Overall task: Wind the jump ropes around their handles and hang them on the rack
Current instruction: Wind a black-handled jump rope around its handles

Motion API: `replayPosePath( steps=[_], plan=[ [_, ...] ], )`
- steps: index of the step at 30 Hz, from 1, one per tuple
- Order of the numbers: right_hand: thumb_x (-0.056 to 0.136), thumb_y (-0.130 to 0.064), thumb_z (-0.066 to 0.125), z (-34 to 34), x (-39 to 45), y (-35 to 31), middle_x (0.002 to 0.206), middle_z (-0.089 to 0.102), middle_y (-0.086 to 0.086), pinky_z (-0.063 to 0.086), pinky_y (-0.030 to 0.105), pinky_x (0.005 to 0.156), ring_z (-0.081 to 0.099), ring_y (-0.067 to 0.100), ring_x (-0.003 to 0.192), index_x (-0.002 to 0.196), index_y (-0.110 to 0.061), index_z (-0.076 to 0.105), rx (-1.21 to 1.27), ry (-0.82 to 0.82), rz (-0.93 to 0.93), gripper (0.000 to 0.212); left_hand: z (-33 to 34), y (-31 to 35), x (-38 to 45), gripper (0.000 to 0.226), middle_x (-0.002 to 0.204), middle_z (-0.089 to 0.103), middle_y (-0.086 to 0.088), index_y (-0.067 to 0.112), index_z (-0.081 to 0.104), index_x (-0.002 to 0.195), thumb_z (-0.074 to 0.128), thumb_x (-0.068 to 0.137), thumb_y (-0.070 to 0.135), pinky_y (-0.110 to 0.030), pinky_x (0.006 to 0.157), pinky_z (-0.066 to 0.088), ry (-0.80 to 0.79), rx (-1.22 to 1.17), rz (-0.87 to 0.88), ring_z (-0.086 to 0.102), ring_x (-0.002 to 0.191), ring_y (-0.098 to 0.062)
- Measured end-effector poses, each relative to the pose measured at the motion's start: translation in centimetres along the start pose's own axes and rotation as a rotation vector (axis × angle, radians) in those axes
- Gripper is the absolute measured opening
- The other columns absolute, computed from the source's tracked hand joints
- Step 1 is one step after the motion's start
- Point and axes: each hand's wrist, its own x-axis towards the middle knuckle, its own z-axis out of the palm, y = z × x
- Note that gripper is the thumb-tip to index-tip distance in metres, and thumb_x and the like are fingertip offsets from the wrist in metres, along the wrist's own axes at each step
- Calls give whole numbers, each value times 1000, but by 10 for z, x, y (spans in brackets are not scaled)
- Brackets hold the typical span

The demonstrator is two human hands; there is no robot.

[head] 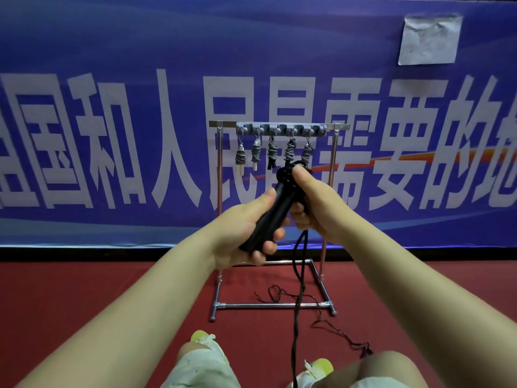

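Nearest the camera, bare knees, pale shorts and two yellow-and-white shoes (pixel 205 339) sit over the red floor (pixel 84 303). A black rope (pixel 297 317) hangs down between the legs, and a thinner stretch of it lies in loose loops across the floor by the foot of the rack. Above that, both forearms reach forward and meet in the middle. The left hand (pixel 246 228) is curled tight around the lower end of a pair of black handles (pixel 277 208), which tilt up toward the right. The right hand (pixel 313 200) grips their upper end, its thumb pressed against a coil of rope at the top; the rope drops from under this hand. Behind the hands stands a metal rack (pixel 221 287) with a grey hook bar (pixel 279 129) across its top rail. Five wound rope bundles (pixel 272 151) hang there side by side. Farthest back, a blue banner (pixel 112 65) with large white characters fills the wall, a crumpled paper sheet (pixel 429 40) stuck near its upper right.
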Motion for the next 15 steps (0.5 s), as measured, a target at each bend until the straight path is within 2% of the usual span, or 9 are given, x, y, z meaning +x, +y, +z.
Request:
replayPosePath(
  steps=[3,6,8,11,15],
  plan=[
    [94,-52,39,-2,-6,7,53,32,-3,18,27,50,24,12,48,66,-15,40,-15,-17,31,47,3,-4,2,54,62,54,5,12,59,100,34,93,60,-20,44,30,119,152,49,44,48,-9],
    [94,-50,39,-1,-10,14,51,32,-4,14,28,51,23,11,47,64,-15,40,44,-6,30,46,7,-10,2,51,65,58,5,13,62,99,38,92,58,-20,45,36,124,164,56,49,49,-9],
    [96,-47,39,1,-11,17,50,33,-4,15,26,49,23,11,46,67,-13,43,35,28,4,45,9,-11,0,41,72,63,1,11,61,102,44,93,48,-23,47,44,89,138,56,55,54,-11],
    [97,-46,40,3,-12,19,49,36,-4,21,20,42,25,10,45,76,-10,48,11,82,-15,42,8,-12,-4,17,84,68,-2,12,58,107,53,94,22,-30,59,55,43,225,99,65,69,-15],
    [95,-46,41,6,-18,22,50,35,-3,20,20,43,26,10,44,76,-11,48,186,44,6,41,7,-16,-11,14,81,70,-1,11,56,108,52,95,13,-30,57,53,48,197,152,66,69,-16]
  ],
)
